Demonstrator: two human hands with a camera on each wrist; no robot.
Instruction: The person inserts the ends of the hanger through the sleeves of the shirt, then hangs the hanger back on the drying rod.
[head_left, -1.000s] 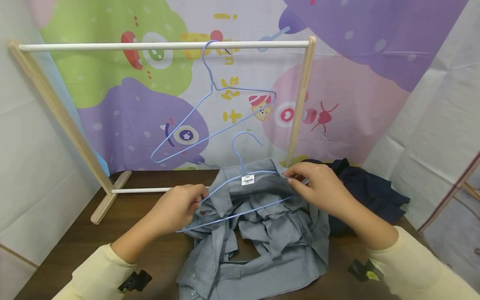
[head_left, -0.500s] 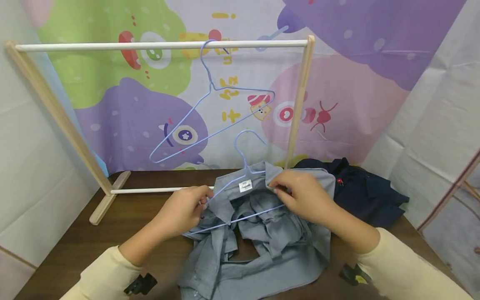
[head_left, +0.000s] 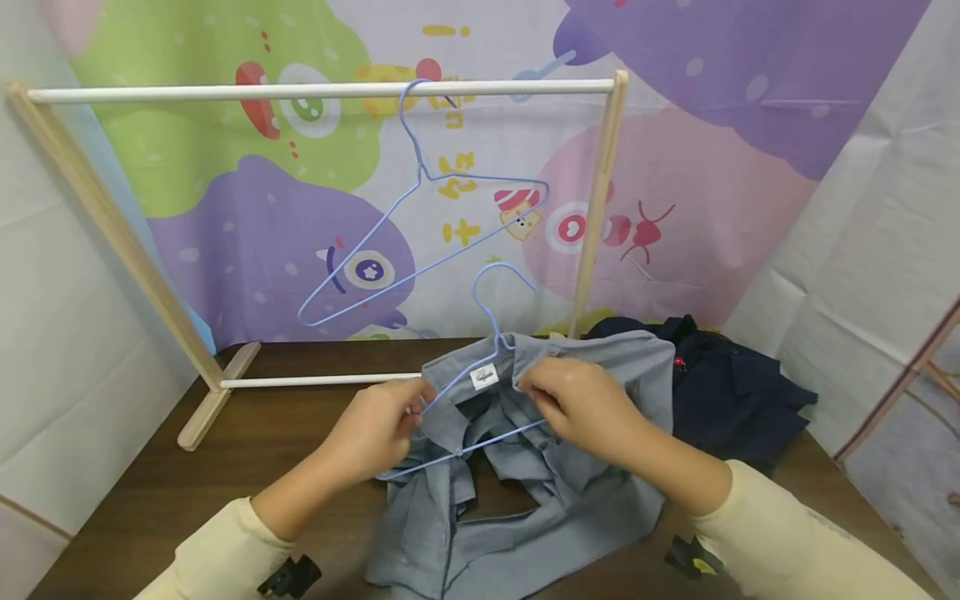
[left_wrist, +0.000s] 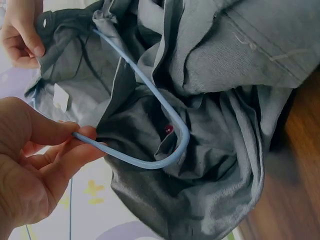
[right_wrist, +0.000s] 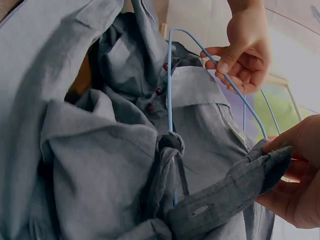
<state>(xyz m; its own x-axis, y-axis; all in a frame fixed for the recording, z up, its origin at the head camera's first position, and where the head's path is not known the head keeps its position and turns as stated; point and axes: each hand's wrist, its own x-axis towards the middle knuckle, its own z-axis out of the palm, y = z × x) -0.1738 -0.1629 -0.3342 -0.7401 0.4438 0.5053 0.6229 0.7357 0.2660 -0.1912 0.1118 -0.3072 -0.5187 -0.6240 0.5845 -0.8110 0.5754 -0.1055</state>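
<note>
Left hand (head_left: 378, 425): thumb and fingers closed in a pinch on the wire of a blue hanger (left_wrist: 186, 134), near its left end. Right hand (head_left: 581, 408): pinches the collar edge of a gray shirt (head_left: 573, 479); can't tell if it also touches the wire. Hanger lies across the shirt's neck opening, hook up above the collar, right end hidden by cloth and hand. White label (head_left: 484, 377) inside collar. Shirt is over the table (head_left: 315, 354); dark garment (head_left: 742, 383) right behind it. Second hanger (head_left: 421, 167) hangs on the rack (head_left: 322, 90).
</note>
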